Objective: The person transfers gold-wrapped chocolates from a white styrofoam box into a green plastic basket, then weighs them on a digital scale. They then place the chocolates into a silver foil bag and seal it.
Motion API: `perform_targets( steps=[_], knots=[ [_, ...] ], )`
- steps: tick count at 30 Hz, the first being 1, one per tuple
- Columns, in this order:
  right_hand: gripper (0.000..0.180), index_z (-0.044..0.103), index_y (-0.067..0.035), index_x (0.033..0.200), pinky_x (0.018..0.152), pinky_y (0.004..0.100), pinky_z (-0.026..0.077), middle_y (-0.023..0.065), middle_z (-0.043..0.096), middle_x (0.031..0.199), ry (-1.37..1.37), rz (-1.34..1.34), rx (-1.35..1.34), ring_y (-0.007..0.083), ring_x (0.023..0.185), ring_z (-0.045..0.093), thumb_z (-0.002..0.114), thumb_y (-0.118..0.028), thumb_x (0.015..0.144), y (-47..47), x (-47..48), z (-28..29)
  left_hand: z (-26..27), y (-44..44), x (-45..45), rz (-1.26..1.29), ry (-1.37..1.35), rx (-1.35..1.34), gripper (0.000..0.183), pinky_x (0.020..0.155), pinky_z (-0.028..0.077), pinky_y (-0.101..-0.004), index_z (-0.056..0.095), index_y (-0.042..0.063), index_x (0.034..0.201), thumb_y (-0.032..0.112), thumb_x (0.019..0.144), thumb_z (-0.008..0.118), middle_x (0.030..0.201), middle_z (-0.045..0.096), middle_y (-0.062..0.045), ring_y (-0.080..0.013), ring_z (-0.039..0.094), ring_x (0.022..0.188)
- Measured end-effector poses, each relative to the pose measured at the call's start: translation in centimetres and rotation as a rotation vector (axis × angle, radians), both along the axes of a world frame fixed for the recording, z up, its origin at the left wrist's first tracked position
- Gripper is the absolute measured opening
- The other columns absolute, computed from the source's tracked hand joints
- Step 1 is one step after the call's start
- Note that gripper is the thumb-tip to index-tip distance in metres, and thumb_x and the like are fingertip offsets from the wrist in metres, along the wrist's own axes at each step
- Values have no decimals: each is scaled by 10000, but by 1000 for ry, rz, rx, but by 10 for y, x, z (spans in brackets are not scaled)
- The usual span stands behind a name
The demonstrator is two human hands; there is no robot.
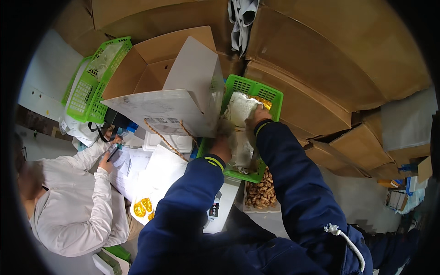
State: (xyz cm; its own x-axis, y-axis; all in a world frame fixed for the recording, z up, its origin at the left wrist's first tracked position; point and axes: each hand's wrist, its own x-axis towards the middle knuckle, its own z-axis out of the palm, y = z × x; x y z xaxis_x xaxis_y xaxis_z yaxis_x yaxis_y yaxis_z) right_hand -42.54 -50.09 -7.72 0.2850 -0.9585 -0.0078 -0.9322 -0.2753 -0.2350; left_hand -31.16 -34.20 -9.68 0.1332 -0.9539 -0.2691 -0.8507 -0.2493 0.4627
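A green plastic basket [278, 103] stands before me, with a whitish packet [240, 108], gold foil [264, 102] and a clear plastic-wrapped item [241, 146] inside. My right hand [259, 115] is at the right edge of the whitish packet; its fingertips are partly hidden, so its grip cannot be told. My left hand [221, 147] reaches over the basket's left side beside the wrapped item, blurred by motion, and its fingers cannot be made out. Just left of it stands an open cardboard gift box [165, 110] with rope handles.
A person in a light jacket [75, 206] sits at the left, holding a phone [112, 154] over papers [130, 161]. Gold-wrapped pieces [140, 208] lie on white at the table's near edge. A tray of peanuts [261, 192] is below the basket. Large cartons [302, 55] line the back.
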Motion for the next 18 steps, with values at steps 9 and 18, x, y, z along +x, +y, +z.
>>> perform_targets(
  steps=[9,18],
  knots=[
    [750,252,10,1372,699,460,484,267,611,825,-458,148,-40,424,775,595,615,-31,716,-10,-20,52,4,3,3,72,12,109,603,943,411,-418,329,-49,1271,159,776,603,1332,321,-261,-398,419,1179],
    [622,390,-27,1332,605,281,483,95,606,725,-859,182,-122,166,631,581,643,-24,764,32,-74,148,128,35,-1,90,330,-219,796,999,367,-381,228,-54,1368,263,787,671,1328,404,-242,-356,456,1185]
  ],
)
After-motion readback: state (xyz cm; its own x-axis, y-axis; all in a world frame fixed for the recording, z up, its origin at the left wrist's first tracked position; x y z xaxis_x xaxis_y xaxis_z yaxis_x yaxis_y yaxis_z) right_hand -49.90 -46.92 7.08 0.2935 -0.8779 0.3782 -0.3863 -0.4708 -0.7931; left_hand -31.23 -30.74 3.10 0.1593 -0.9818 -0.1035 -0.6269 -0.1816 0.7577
